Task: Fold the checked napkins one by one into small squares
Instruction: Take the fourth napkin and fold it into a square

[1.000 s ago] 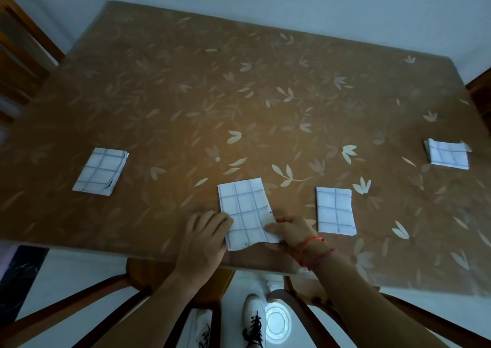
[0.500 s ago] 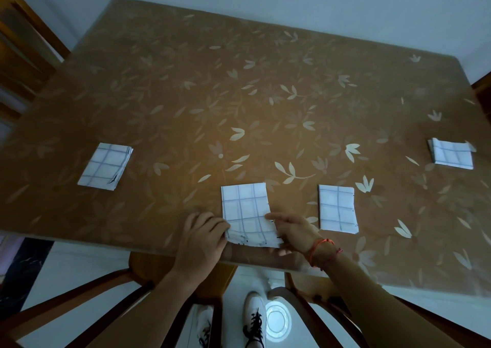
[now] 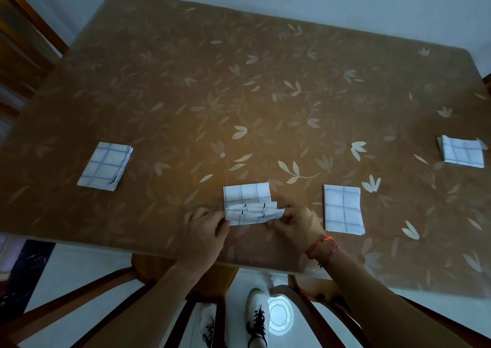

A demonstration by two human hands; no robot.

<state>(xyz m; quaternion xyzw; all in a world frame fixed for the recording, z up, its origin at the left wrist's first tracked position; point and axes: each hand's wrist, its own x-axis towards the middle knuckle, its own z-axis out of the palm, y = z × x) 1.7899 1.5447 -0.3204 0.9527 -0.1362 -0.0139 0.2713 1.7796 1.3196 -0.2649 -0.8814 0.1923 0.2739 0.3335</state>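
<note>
From the head view, the only one there is, the risk sits in the lifted near edge of the middle napkin (image 3: 247,196). Several layers fan apart there instead of lying flush, and if the two pinches are not carried over evenly, I judge the fold will land crooked and give a lopsided shape rather than a small square. The far half lies flat on the table (image 3: 239,81) with nothing pressing it down, so a pull on the raised edge could drag the whole piece over the glossy cover toward the near rim, which is close. The bundle also looks thick, so it may spring open unless the crease is pressed. The left hand (image 3: 204,230) has its fingers curled and pinches the left end of that raised edge. The right hand (image 3: 297,224), with a red cord (image 3: 322,246) round its wrist, pinches the right end. The napkin therefore lies between the two hands and just beyond them, its near edge held off the table and its far part stretching away from the person. Three other checked napkins lie flat and untouched: one well off to the left (image 3: 105,166), one just beside the right hand (image 3: 342,208), and one far out to the right (image 3: 462,155).
</note>
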